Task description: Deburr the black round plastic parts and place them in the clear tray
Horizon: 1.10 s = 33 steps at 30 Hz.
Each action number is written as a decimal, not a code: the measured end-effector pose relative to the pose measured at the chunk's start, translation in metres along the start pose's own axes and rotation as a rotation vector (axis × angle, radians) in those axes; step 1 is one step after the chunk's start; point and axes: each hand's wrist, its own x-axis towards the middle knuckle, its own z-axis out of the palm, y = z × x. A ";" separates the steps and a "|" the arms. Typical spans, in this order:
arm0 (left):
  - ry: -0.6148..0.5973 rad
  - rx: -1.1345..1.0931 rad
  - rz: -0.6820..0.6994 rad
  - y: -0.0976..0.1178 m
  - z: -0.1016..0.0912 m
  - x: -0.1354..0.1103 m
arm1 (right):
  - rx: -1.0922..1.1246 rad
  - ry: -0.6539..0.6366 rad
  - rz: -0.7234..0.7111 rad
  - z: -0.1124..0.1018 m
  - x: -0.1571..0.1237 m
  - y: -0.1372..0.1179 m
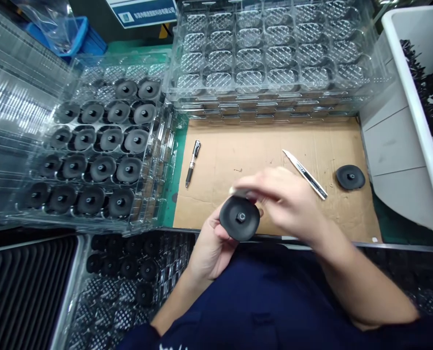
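A round black disc-shaped part (231,223) with a small raised hub is held close to my body, over the front edge of the cardboard. My left hand (211,245) grips it from below and the left, fingers closed around its rim. At the disc's upper edge, my right hand (284,199) is bent over with its fingers pressed together; whether it pinches the rim or something small is hidden. A similar black disc (350,177) lies on the cardboard at the right. Beyond my right hand lies a white pen-shaped tool (306,174).
A black pen (192,164) rests on the cardboard mat (234,141). At left, a clear tray (154,160) holds several black discs. Stacked clear trays (275,92) stand behind the mat. A white bin (406,112) with small black pieces is at right, a blue bin (92,41) at upper left.
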 end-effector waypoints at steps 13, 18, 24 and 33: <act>-0.097 -0.030 0.090 0.002 -0.001 0.004 | -0.028 0.186 0.491 0.020 -0.037 0.022; -0.068 -0.004 0.123 0.001 -0.002 0.005 | -0.008 0.142 0.038 0.009 -0.010 -0.035; -0.011 0.001 0.159 0.001 -0.001 0.003 | -0.006 -0.094 0.047 0.011 -0.002 -0.036; -0.014 -0.016 0.067 0.007 0.006 -0.004 | -0.086 -0.093 0.137 -0.007 -0.026 -0.029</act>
